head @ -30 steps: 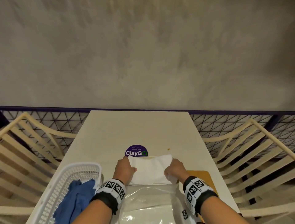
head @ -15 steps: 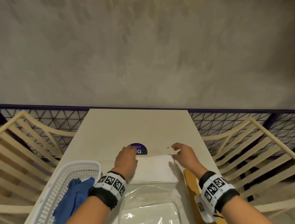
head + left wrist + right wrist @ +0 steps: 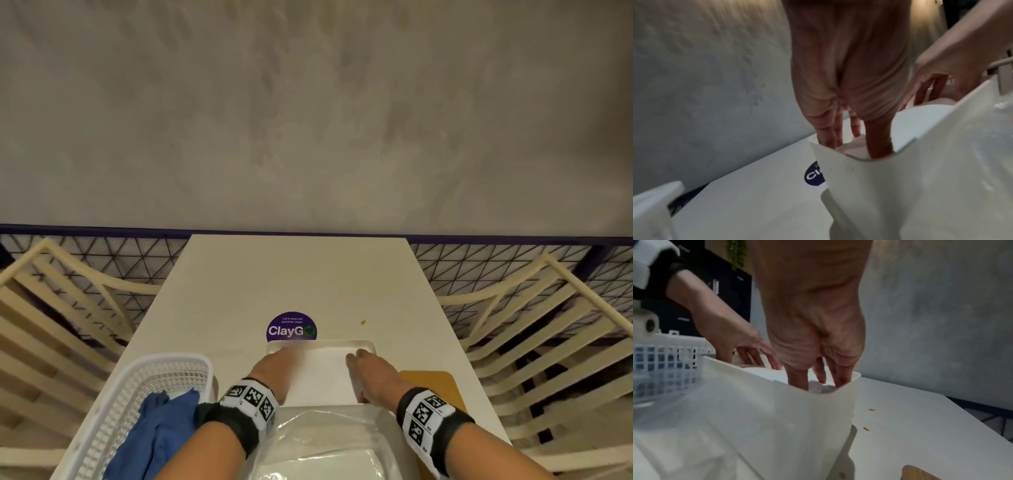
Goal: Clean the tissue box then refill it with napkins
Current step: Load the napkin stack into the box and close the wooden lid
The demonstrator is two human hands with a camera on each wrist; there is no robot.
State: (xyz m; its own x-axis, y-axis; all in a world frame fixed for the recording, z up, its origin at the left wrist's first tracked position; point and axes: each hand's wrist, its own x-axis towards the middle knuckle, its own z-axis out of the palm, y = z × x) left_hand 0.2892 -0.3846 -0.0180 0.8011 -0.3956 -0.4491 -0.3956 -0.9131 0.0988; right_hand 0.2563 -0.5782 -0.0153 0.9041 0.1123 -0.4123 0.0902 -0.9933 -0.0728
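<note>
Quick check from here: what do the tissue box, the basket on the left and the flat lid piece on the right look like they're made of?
Tissue box: smooth matte white plastic, judging by its thin walls and rounded corners. Basket: white moulded plastic with a lattice of square holes, a blue cloth inside. Lid piece: looks like light wood or bamboo, a flat tan board with rounded corners; grain too blurred to confirm.

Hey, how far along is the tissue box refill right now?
Cleaning looks finished: the blue cloth lies in the white basket. In hand: the napkins already sit inside the tissue box, and the left hand and right hand reach straight fingers down into its two ends. Left: the wooden lid, lying beside the box, probably goes back on.
</note>
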